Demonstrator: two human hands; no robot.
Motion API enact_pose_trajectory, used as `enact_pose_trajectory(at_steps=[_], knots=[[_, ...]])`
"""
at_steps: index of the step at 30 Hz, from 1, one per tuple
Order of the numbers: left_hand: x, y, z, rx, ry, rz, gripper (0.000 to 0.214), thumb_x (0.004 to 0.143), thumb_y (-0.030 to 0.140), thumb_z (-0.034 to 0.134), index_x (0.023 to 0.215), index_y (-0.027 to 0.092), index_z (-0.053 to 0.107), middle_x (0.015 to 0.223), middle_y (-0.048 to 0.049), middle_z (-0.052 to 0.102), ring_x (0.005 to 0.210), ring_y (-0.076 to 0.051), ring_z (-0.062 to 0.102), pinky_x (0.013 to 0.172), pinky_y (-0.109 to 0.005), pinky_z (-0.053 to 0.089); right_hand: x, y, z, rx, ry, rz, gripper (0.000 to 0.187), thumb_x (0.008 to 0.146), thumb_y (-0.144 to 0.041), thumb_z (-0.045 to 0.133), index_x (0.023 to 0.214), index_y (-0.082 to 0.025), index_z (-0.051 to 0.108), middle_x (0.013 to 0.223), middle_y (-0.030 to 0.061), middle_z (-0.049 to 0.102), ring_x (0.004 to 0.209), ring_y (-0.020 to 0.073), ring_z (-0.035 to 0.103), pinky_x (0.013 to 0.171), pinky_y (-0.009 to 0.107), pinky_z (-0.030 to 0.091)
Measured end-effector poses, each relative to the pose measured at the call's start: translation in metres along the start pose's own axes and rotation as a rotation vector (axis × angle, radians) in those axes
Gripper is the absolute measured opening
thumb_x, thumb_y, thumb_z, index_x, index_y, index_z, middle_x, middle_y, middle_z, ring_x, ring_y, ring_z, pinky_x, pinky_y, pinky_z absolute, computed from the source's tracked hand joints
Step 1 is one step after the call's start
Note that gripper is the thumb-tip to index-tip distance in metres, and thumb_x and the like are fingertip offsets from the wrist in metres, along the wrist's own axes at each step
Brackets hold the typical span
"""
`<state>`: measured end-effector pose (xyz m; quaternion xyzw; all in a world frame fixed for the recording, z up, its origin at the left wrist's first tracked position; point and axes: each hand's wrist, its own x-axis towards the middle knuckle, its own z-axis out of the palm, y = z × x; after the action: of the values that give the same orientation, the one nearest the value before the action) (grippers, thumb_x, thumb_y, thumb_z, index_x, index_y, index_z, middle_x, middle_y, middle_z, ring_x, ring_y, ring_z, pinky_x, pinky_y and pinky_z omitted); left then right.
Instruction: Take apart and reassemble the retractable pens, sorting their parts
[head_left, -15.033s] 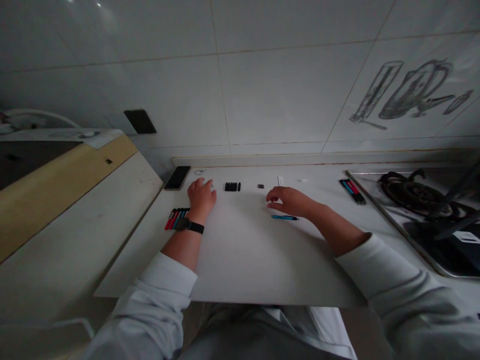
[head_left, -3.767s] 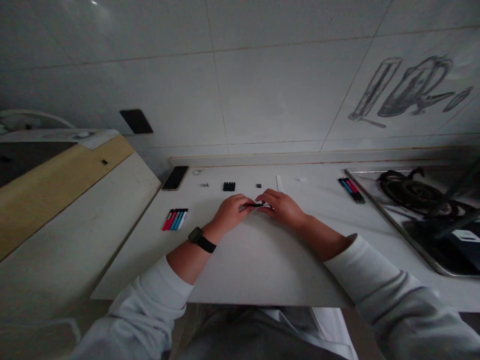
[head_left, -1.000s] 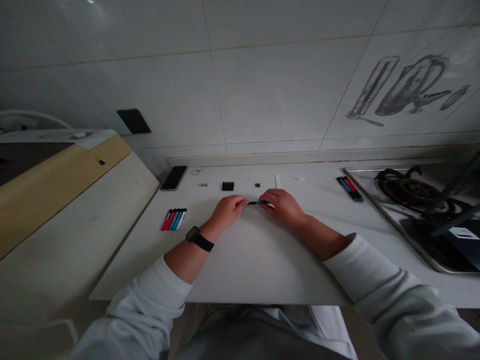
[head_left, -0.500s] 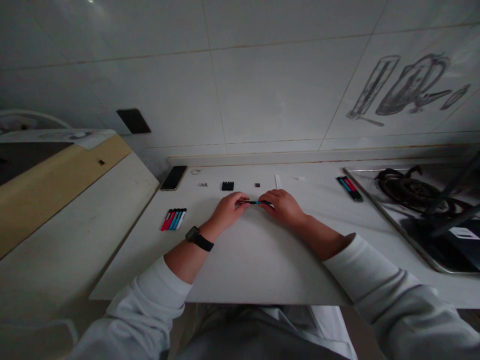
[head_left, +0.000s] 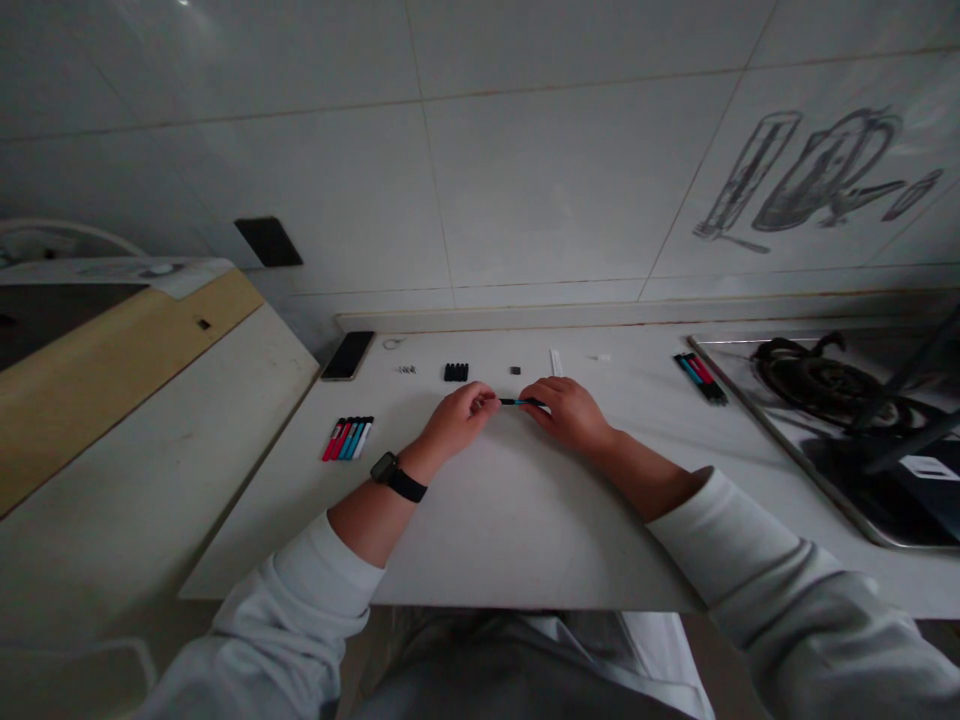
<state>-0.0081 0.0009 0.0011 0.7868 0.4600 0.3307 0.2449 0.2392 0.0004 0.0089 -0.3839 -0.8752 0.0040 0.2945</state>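
Both my hands meet over the middle of a white board [head_left: 495, 520] on the counter. My left hand [head_left: 454, 424], with a black watch on its wrist, is closed in a pinch on the left end of a thin blue and black pen [head_left: 519, 402]. My right hand [head_left: 570, 414] is closed on the pen's right end. The pen lies level between the two hands, a little above the board. Behind the hands sit a row of black caps [head_left: 455, 372], a few small springs [head_left: 407, 369], a tiny black piece [head_left: 515, 370] and a white stick [head_left: 555, 362].
A row of red, blue and white pens [head_left: 348, 439] lies at the left of the board. A dark phone [head_left: 349, 355] rests at the back left. More pens [head_left: 700, 378] lie beside a gas hob [head_left: 840, 400] on the right. A tiled wall stands behind.
Fifteen seconds ago the hands were apart and the blue pen lay on the board. Since a second ago both hands hold it and have barely moved, rising slightly.
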Motion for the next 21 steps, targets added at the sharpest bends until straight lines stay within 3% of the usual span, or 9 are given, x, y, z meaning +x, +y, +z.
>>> enact_pose_trajectory(at_steps=[2,4,7,9,15,21], knots=[[0.0003,-0.0001,-0.0013,0.038,-0.026,-0.009,0.032,0.105,0.039,0.044,0.089,0.02,0.064,0.084,-0.0033,0.07,0.08,-0.018,0.064,0.077,-0.031,0.049,0.0003,-0.0012,-0.0011,0.001,-0.003,-0.011,0.02,0.102,-0.032,0.058,0.103,-0.02,0.073,0.095,0.0093,0.075,0.087,0.0225,0.066,0.082,0.035,0.045],[0.0008,-0.0007,-0.0015,0.07,-0.037,-0.005,0.034,0.105,0.036,0.043,0.083,0.02,0.063,0.08,-0.0026,0.068,0.076,-0.017,0.062,0.076,-0.031,0.048,0.0004,-0.0018,-0.0015,0.001,-0.005,-0.017,0.02,0.102,-0.033,0.058,0.103,-0.02,0.073,0.095,0.0093,0.075,0.087,0.0223,0.066,0.082,0.035,0.044],[0.001,-0.0007,0.0,0.056,-0.018,0.01,0.012,0.099,0.03,0.056,0.095,0.02,0.064,0.087,-0.0021,0.069,0.081,-0.017,0.063,0.077,-0.03,0.049,0.0002,-0.0008,-0.0009,-0.006,-0.005,-0.009,0.019,0.102,-0.032,0.059,0.102,-0.02,0.073,0.095,0.0091,0.074,0.087,0.0223,0.065,0.082,0.034,0.044],[0.0005,0.0006,0.0006,0.026,-0.007,0.001,0.011,0.096,0.029,0.061,0.103,0.021,0.063,0.091,-0.0022,0.069,0.084,-0.017,0.064,0.077,-0.029,0.049,0.0,0.0006,0.0,-0.008,-0.002,-0.006,0.019,0.102,-0.033,0.059,0.102,-0.019,0.073,0.095,0.0088,0.074,0.086,0.0222,0.065,0.082,0.034,0.044],[0.0003,0.0037,-0.002,0.068,-0.057,0.001,0.035,0.107,0.035,0.04,0.083,0.02,0.061,0.081,-0.003,0.068,0.078,-0.018,0.062,0.076,-0.032,0.047,-0.0005,0.0013,0.0004,0.008,-0.003,-0.014,0.021,0.103,-0.034,0.057,0.104,-0.02,0.073,0.097,0.0091,0.074,0.088,0.0218,0.065,0.082,0.034,0.045],[0.0005,0.003,-0.0009,0.054,-0.003,0.025,0.009,0.096,0.028,0.061,0.099,0.02,0.063,0.092,-0.003,0.069,0.083,-0.018,0.063,0.077,-0.03,0.048,-0.0006,0.0006,-0.0004,0.0,-0.006,-0.005,0.019,0.102,-0.032,0.058,0.103,-0.02,0.072,0.096,0.009,0.074,0.087,0.0224,0.066,0.083,0.035,0.046]])
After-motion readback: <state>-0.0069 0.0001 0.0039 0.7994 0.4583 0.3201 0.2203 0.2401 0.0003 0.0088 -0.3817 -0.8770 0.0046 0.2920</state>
